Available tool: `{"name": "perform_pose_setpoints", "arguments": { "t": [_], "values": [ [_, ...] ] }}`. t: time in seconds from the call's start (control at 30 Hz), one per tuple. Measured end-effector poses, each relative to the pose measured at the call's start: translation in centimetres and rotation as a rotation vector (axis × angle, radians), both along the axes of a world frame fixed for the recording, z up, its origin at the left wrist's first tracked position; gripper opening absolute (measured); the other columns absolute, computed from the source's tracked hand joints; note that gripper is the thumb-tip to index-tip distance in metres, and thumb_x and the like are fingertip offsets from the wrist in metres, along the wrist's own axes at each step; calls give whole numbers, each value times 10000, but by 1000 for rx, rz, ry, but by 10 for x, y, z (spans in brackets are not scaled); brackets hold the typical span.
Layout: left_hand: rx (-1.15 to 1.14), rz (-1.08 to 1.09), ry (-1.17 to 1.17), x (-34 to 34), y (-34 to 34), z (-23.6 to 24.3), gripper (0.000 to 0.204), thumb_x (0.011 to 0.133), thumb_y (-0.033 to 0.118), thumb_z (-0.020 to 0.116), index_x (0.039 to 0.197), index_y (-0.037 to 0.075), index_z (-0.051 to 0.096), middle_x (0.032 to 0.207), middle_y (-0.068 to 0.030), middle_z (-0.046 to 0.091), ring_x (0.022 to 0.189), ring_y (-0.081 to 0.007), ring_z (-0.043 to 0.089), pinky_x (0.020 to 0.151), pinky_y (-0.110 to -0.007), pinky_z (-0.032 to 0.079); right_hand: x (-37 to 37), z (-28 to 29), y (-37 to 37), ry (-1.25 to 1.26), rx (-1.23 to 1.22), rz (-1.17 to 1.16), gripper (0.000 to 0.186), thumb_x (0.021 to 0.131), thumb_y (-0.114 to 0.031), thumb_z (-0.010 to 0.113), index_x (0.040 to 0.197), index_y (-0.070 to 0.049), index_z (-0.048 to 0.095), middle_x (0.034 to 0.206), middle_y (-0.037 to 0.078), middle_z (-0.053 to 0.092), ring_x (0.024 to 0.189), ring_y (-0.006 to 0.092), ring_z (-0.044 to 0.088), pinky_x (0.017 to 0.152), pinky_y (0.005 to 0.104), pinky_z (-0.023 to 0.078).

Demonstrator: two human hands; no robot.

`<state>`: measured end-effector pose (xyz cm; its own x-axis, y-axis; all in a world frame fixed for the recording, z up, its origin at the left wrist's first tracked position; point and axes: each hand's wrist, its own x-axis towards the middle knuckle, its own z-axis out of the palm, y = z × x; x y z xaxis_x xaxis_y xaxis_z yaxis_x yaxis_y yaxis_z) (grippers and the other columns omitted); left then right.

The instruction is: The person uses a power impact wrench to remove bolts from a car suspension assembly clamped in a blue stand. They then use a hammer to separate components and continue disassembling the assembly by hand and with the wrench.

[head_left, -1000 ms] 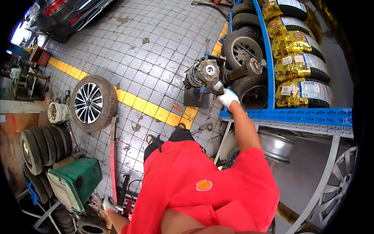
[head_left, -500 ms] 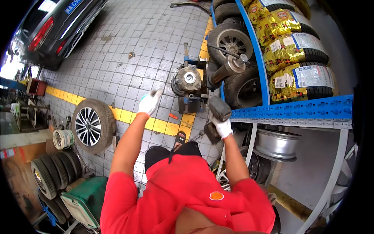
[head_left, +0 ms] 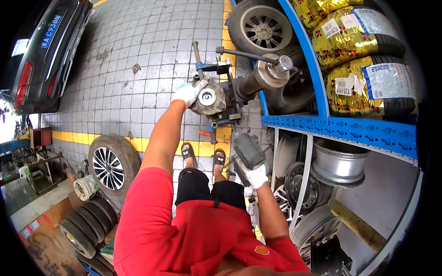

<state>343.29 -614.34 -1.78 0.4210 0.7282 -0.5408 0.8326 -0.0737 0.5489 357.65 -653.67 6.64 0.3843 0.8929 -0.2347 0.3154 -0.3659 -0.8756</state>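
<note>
My gloved left hand (head_left: 188, 93) rests on the left side of a greasy round metal assembly (head_left: 209, 105) with a bright centre ring, its fingers curled over the upper rim. The assembly sits in a press-like fixture (head_left: 235, 87) with blue-handled clamps above and below and a thick steel cylinder (head_left: 262, 76) on the right. My gloved right hand (head_left: 251, 172) grips a dark grey cordless power tool (head_left: 248, 152) at the lower right of the fixture, its nose pointing up toward the lower clamp. An orange-handled tool (head_left: 203, 134) shows behind the lower clamp.
A blue rack (head_left: 340, 129) on my right holds gold-wrapped tyres (head_left: 345, 39) and metal rims (head_left: 336, 161). A wheel (head_left: 113, 161) and tyre stack (head_left: 85, 223) stand on the left. A dark car (head_left: 43, 69) is at upper left. My sandalled feet stand near a yellow floor line (head_left: 87, 140).
My left hand has risen from low on the left onto the round assembly. My right hand has brought the power tool down toward me. My head has shifted, so the car appears larger.
</note>
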Motion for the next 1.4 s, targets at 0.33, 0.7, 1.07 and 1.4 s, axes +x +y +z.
{"name": "perform_pose_setpoints", "arguments": {
  "t": [0.33, 0.7, 1.07, 1.4],
  "values": [
    [6, -7, 44, 2, 1, 2, 847, 960, 801, 378, 1353, 115, 682, 1225, -280, 705, 1156, -424, 672, 991, -454, 507, -21, 3, 51, 35, -16, -7, 424, 926, -234, 761, 1306, -67, 672, 1267, 125, 728, 1183, 276, 686, 1006, 396, 537],
    [-70, 28, 59, 5, 8, 5, 827, 939, 786, 449, 1365, 117, 682, 1284, -262, 689, 1209, -419, 647, 1018, -440, 489, 14, 7, 181, 136, -211, -116, 474, 909, -336, 733, 1264, -25, 690, 1180, 206, 747, 1140, 363, 694, 962, 408, 526],
    [-86, 26, 21, -4, 11, 18, 962, 912, 834, 430, 1258, -18, 711, 1260, -281, 690, 1207, -404, 650, 1032, -452, 496, 33, -33, 268, -228, -413, -93, 544, 864, -425, 755, 1289, -91, 695, 1284, 201, 709, 1235, 393, 637, 1029, 450, 517],
    [-80, 63, -47, -5, 20, 13, 962, 912, 819, 451, 1307, -26, 685, 1340, -263, 661, 1253, -379, 634, 1066, -420, 486, 28, -37, 275, -366, -498, -34, 571, 860, -380, 771, 1309, -42, 667, 1332, 211, 678, 1240, 395, 619, 1039, 425, 500]
  ]
}}
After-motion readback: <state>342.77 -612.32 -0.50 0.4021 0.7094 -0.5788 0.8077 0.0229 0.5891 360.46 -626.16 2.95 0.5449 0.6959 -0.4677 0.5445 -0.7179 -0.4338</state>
